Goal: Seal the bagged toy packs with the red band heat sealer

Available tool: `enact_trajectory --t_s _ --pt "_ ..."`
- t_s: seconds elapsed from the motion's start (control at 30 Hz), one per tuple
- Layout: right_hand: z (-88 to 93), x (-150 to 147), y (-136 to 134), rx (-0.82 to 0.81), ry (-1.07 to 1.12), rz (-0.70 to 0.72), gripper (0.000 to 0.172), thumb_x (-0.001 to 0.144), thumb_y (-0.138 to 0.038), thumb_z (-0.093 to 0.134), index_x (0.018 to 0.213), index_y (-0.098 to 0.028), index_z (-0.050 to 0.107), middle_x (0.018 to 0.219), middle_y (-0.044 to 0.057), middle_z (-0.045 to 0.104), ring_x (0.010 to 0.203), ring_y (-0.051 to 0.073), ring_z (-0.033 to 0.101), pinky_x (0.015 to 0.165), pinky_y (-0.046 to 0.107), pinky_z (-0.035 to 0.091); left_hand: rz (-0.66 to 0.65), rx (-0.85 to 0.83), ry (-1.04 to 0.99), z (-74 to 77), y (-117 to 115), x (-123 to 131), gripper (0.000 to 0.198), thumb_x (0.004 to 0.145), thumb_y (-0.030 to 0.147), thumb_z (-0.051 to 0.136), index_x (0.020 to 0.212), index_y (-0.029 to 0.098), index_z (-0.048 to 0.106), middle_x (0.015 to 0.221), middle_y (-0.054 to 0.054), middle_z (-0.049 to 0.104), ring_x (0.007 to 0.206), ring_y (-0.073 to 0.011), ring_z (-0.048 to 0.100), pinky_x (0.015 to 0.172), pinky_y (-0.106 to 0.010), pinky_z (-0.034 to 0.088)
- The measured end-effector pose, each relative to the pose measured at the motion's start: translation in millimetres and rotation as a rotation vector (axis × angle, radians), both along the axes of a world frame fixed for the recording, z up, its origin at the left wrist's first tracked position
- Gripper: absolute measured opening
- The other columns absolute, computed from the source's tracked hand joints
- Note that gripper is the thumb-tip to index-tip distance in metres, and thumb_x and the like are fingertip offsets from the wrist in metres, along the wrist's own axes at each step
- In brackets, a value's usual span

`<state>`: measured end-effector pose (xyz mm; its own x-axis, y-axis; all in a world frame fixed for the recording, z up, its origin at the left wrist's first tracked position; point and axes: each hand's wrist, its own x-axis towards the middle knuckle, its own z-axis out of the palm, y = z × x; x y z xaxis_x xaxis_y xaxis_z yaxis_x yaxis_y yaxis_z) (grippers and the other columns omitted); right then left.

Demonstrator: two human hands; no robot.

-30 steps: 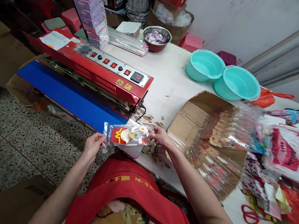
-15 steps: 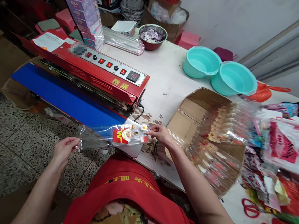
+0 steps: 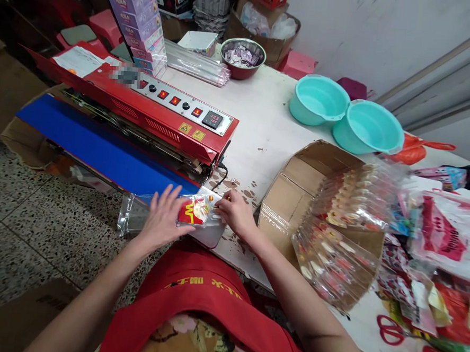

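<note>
A clear plastic bag lies across the front end of the blue conveyor belt and the metal plate beside it. Inside the bag are a red card with a yellow mark and small food-shaped pieces. My left hand rests on the middle of the bag, palm down with its fingers spread. At the bag's right end, my right hand pinches it with bent fingers, which cover some of the small pieces. Behind both hands stands the red sealing machine with lit switches.
Right of my hands, a cardboard box holds several filled bags. Two turquoise basins stand behind it. Red-handled scissors lie at the lower right. A bowl of small packets and stacked boxes are at the back.
My left hand has let go of the bag's left end and moved right onto its middle, fingers spread. My right hand has shifted slightly left, over the small pieces.
</note>
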<state>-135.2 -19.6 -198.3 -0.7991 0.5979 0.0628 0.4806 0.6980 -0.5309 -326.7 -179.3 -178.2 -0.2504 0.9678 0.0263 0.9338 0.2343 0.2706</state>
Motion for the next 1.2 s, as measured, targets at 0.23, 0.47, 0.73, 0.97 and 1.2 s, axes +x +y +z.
enact_trajectory --t_s 0.23,0.47,0.73,0.97,1.2 --pt "-5.1 17 12 -0.456 0.328 -0.183 0.013 0.084 -0.03 0.06 0.092 -0.021 0.065 0.08 0.003 0.06 0.071 0.016 0.055 0.066 0.029 0.046 -0.151 -0.067 0.01 -17.1 19 13 0.071 0.074 0.053 0.068 0.136 0.026 0.046 0.151 -0.011 0.035 0.142 -0.0363 0.021 0.113 -0.063 0.002" --pt "-16.5 42 11 -0.852 0.565 -0.434 0.033 0.074 -0.048 0.07 0.09 -0.02 0.064 0.078 0.001 0.063 0.068 0.015 0.056 0.066 0.029 0.047 -0.148 -0.068 -0.003 -17.3 19 11 0.069 0.076 0.052 0.067 0.136 0.026 0.046 0.149 -0.013 0.038 0.138 -0.0361 0.029 0.113 -0.063 0.007" --pt "-46.3 32 -3 -0.354 0.466 -0.474 0.021 0.079 -0.041 0.066 0.084 -0.021 0.066 0.091 0.006 0.059 0.086 0.021 0.054 0.073 0.034 0.046 -0.154 -0.075 -0.001 -18.5 18 10 0.071 0.075 0.053 0.067 0.138 0.027 0.045 0.15 -0.012 0.037 0.138 -0.0364 0.029 0.112 -0.063 0.008" --pt "-28.8 28 -15 -0.108 0.431 -0.423 0.027 0.082 -0.041 0.067 0.102 -0.023 0.066 0.104 0.009 0.055 0.098 0.025 0.051 0.08 0.038 0.046 -0.149 -0.084 0.004 -17.1 18 12 0.07 0.075 0.051 0.068 0.137 0.026 0.046 0.15 -0.012 0.037 0.138 -0.0357 0.029 0.113 -0.062 0.007" --pt "-14.0 -12 -35 0.08 0.12 -0.235 0.017 0.085 -0.034 0.065 0.098 -0.024 0.071 0.093 0.008 0.056 0.09 0.025 0.047 0.074 0.035 0.041 -0.156 -0.092 0.043 -19.1 17 12 0.072 0.076 0.051 0.068 0.138 0.025 0.044 0.151 -0.013 0.035 0.139 -0.036 0.027 0.113 -0.062 0.008"
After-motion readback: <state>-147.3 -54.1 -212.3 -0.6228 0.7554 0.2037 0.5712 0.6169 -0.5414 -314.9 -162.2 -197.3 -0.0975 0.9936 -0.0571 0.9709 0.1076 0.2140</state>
